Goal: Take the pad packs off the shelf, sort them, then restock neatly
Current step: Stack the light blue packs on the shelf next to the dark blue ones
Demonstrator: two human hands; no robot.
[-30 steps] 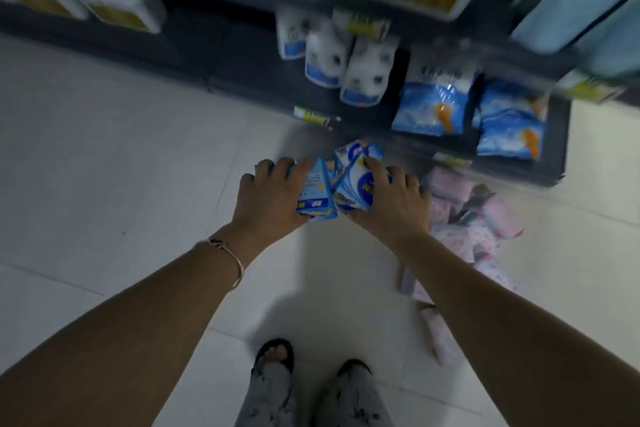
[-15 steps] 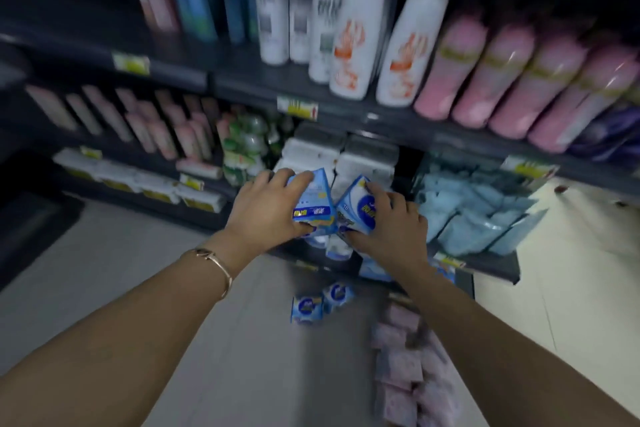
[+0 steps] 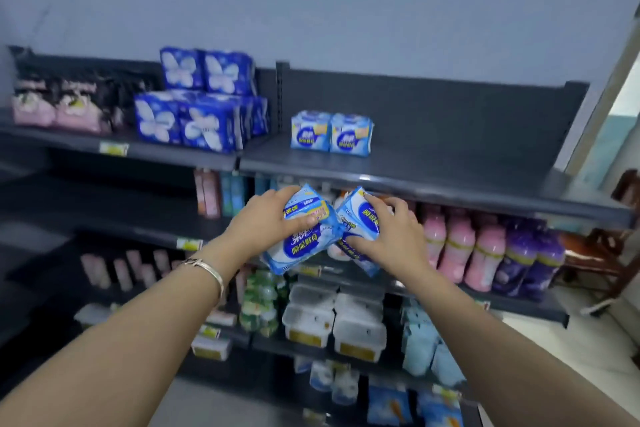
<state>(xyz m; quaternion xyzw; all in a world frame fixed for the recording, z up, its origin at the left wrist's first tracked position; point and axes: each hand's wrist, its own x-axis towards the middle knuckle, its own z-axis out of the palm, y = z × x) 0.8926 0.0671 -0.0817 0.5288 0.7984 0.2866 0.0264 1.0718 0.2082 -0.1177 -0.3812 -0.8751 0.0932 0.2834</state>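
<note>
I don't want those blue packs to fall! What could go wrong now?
1. The left hand and right hand grip tilted light-blue packs just below the top shelf edge. When lifted, they might catch that edge and slip.
2. A dropped pack could knock the pink bottles underneath.
3. Pushing them in carelessly might topple the two matching packs standing on the shelf.

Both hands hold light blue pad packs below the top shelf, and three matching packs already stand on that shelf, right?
Not three: the head view shows two matching packs side by side on the top shelf. The left hand and right hand do hold light blue packs below it.
</note>
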